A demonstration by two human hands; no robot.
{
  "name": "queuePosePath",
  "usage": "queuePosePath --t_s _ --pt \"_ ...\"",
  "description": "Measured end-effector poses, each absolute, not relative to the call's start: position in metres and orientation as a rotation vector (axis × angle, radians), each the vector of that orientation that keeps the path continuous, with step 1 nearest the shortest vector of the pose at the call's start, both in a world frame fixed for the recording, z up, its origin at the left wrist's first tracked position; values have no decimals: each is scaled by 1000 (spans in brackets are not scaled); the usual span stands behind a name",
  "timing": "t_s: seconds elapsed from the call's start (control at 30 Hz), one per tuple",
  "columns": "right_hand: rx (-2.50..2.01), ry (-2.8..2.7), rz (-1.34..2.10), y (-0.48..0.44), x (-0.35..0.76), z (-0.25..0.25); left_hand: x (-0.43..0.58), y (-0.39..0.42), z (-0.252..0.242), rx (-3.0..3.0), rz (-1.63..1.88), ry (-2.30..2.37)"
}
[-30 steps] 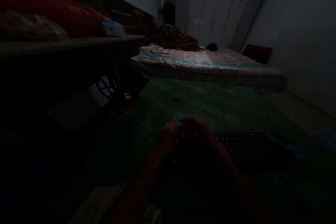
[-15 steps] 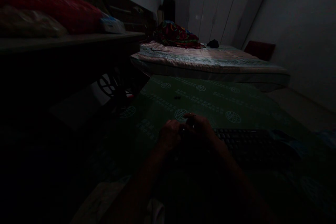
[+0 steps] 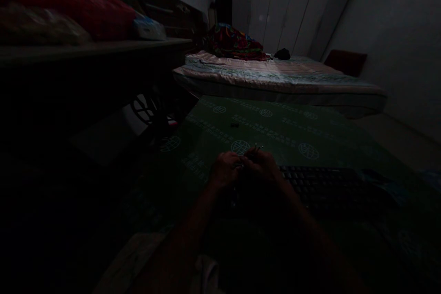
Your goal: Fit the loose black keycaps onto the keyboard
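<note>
The dim light hides much detail. A dark keyboard (image 3: 324,186) lies on the green table top (image 3: 200,142), its left part covered by my hands and forearms. My left hand (image 3: 225,167) is closed with its fingertips drawn together over the keyboard's left end. Close against it, my right hand (image 3: 263,167) is closed around a thin wire-like thing (image 3: 257,147), whose small bright tips stick up past the fingers. What the left fingers pinch is too dark to make out. Farther off on the table sit small dark pieces (image 3: 234,125).
Beyond the table stands a bed (image 3: 282,73) with a bundled patterned blanket (image 3: 234,41). To the left, a shelf (image 3: 103,50) carries a red bag (image 3: 76,7) and a small box (image 3: 149,29). A dark spoked wheel (image 3: 143,109) shows beneath it. Pale cloth (image 3: 206,273) lies near my left forearm.
My right hand has turned, and the thin thing's bright tips now point up above its fingers. Both hands stay close together over the keyboard. The view has shifted slightly.
</note>
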State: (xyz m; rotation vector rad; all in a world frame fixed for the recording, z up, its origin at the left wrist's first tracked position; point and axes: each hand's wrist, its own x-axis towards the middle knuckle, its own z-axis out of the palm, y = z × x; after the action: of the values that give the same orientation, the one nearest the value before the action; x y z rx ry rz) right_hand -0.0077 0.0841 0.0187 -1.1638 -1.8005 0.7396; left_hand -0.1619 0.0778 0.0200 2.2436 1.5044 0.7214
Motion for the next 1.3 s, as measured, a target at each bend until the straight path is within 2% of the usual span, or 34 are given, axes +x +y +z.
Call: queuePosePath --t_s 0.63,0.87,1.3 --pt "-1092 -1715 877 86 -11 4 -162 79 17 1781 774 1281" --pt "-1059 -1530 1132 84 -13 -3 -161 77 21 1843 745 1319" --pt "-979 -1355 1190 86 -13 -10 -160 76 15 2005 724 1419"
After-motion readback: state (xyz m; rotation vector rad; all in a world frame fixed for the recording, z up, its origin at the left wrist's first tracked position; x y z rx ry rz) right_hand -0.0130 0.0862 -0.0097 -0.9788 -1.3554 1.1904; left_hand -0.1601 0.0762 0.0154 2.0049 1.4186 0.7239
